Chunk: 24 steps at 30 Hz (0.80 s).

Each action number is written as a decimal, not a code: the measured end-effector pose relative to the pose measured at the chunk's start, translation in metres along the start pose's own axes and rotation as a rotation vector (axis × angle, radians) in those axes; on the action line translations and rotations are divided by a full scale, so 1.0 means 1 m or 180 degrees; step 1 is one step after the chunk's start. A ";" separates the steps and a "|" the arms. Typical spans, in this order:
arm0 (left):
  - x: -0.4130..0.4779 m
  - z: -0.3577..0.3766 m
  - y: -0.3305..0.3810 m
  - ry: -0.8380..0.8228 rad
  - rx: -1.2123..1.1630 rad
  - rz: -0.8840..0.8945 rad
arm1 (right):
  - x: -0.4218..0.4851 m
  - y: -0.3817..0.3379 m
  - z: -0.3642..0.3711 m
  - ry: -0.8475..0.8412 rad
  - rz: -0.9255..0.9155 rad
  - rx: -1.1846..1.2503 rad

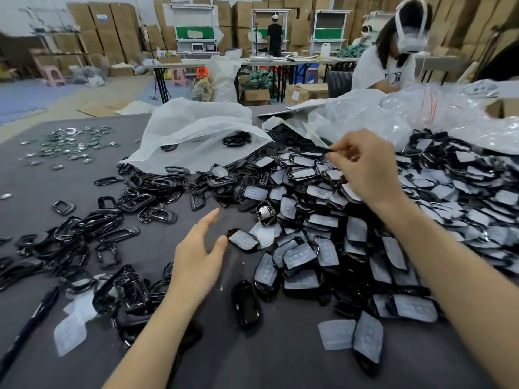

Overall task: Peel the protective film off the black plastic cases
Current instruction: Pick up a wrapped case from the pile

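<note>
Over the cases (pixel 309 192), your right hand (pixel 368 167) pinches what looks like one case (pixel 327 148) in its fingers (pixel 341 158), probably to pull it free; your left hand (pixel 196 248) hovers open above the desk (pixel 157 214), ready to steady it.

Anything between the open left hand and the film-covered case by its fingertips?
Nothing visible does. The left hand is open above the grey table, and the film-covered case lies at the pile's edge beside its fingertip, nothing on top. The right hand pinches a dark piece farther back.
</note>
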<state>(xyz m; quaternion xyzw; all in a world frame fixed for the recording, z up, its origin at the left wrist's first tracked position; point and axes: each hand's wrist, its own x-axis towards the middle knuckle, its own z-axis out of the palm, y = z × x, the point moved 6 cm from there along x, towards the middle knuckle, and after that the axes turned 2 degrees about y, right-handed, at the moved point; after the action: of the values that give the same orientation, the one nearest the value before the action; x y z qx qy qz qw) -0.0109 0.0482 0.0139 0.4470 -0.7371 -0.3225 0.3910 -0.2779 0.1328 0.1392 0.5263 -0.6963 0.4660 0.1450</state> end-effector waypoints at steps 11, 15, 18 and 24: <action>-0.003 0.025 -0.012 -0.0820 0.1332 0.0392 | 0.012 0.060 0.024 -0.1283 -0.0046 -0.2009; -0.002 0.023 -0.012 -0.0711 0.1268 0.0391 | 0.008 0.058 0.022 -0.1318 0.0039 -0.1871; -0.002 0.022 -0.012 -0.0616 0.1187 0.0395 | 0.004 0.032 0.021 -0.0949 -0.0128 -0.1406; 0.002 0.014 -0.011 -0.0385 0.1240 0.0487 | -0.060 -0.052 0.069 -0.1443 -0.0661 -0.0166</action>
<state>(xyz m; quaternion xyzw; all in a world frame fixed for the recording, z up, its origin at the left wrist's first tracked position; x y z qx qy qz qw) -0.0194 0.0439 -0.0020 0.4367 -0.8394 -0.1696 0.2756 -0.1884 0.1125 0.0877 0.6822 -0.6650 0.3005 0.0458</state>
